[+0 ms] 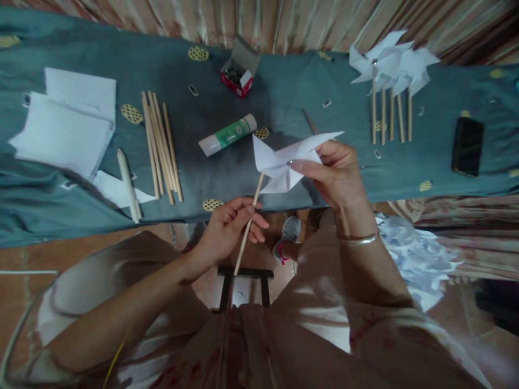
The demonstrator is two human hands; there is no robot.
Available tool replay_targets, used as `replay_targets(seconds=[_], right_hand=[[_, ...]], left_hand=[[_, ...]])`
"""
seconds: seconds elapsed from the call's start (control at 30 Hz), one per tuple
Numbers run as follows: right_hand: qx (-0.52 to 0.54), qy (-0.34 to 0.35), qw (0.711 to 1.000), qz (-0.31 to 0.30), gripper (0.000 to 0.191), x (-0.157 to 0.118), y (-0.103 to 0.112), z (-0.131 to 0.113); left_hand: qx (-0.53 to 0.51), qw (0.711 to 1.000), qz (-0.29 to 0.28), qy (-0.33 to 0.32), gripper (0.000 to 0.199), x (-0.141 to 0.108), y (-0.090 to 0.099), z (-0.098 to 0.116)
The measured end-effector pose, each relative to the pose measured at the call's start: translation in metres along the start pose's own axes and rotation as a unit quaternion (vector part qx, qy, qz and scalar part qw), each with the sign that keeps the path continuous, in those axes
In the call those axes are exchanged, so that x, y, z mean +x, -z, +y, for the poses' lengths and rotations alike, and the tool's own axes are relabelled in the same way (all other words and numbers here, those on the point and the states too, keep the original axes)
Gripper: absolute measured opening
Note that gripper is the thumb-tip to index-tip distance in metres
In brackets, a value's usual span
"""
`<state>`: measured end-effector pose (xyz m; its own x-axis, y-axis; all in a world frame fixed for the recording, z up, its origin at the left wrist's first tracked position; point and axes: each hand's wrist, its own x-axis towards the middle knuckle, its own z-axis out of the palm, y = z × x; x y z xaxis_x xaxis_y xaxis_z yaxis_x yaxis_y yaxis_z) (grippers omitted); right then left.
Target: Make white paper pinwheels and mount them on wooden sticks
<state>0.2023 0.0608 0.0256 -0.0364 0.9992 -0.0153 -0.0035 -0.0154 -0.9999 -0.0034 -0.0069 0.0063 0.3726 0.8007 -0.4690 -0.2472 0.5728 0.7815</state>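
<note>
Beyond my left hand (230, 227), pinching a tan wooden rod (243, 246), my right hand (336, 173) grips a white paper pinwheel (279, 158), ideally lightly.

Table (292, 102): long, spread with a creased blue-green cloth printed with yellow, dark-flecked ovals. Curtain (284, 27): pale, pleated, along the far edge. Striped drapery (474, 254): below, right. Floor (93, 243): reddish-brown, tiled. Dark frame (259, 274): low, below table. Light: dim, uneven.
</note>
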Motion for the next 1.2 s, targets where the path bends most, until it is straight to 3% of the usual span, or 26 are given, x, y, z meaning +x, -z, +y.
replay_targets(seconds=[0.2, 0.47, 0.67, 0.83, 1.1, 1.2], right_hand=[[-0.016, 0.012, 1.000, 0.022, 0.016, -0.006, 0.023, 0.008], [-0.004, 0.034, 0.999, 0.038, 0.013, -0.018, 0.033, 0.002], [0.006, 0.050, 0.998, 0.032, 0.014, -0.013, 0.031, 0.001], [0.032, 0.023, 0.999, 0.028, 0.018, -0.006, 0.020, 0.000], [-0.094, -0.054, 0.984, -0.141, 0.010, -0.014, 0.017, 0.006], [-0.122, -0.066, 0.976, -0.167, 0.006, -0.019, 0.013, 0.008]], left_hand=[[-0.002, 1.000, 0.019, 0.013, 0.032, 0.001, 0.001, -0.003], [0.009, 1.000, 0.022, 0.016, 0.028, 0.001, -0.004, -0.001], [0.005, 1.000, 0.008, 0.026, 0.030, 0.004, -0.007, -0.005], [-0.025, 0.999, 0.000, 0.034, 0.032, 0.008, -0.006, -0.008], [-0.069, 0.992, 0.005, 0.103, 0.037, 0.006, -0.007, -0.018], [-0.093, 0.988, 0.012, 0.127, 0.040, 0.002, -0.009, -0.027]])
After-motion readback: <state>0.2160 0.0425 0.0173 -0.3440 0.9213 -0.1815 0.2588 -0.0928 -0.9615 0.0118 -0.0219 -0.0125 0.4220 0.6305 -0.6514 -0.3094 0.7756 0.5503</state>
